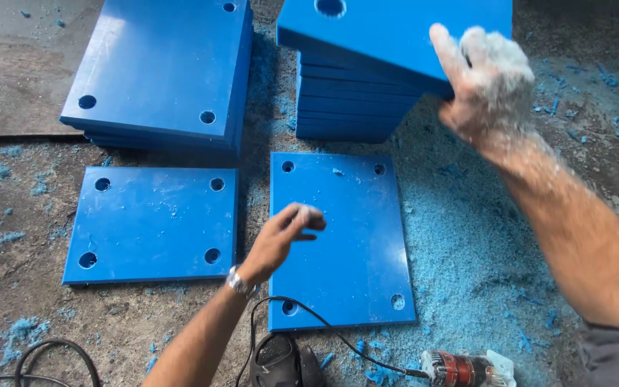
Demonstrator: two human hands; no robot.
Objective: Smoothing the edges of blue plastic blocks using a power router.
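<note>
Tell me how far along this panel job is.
Done: two square blue plastic panels with drilled corner holes, one and another, lie flat amid blue shavings. In hand: the right hand grips the top panel of the far stack; the left hand hovers over the nearer flat panel. Left: both stacks, including the left one.

Top plate point(388, 29) of the right-hand stack point(352, 107): cut off by upper edge; near corner hidden under right hand point(485, 82). Fingertips of that hand out of sight behind the plate. Left-hand stack point(159, 68): far end cut off above. Flat plate point(342, 240) below the right-hand stack: middle partly covered by left hand point(284, 236), lower-left corner crossed by black cable point(324, 326). Dark tool point(281, 362) and red-banded tool point(463, 369) below that plate: cropped by bottom edge, kind unclear.
</note>
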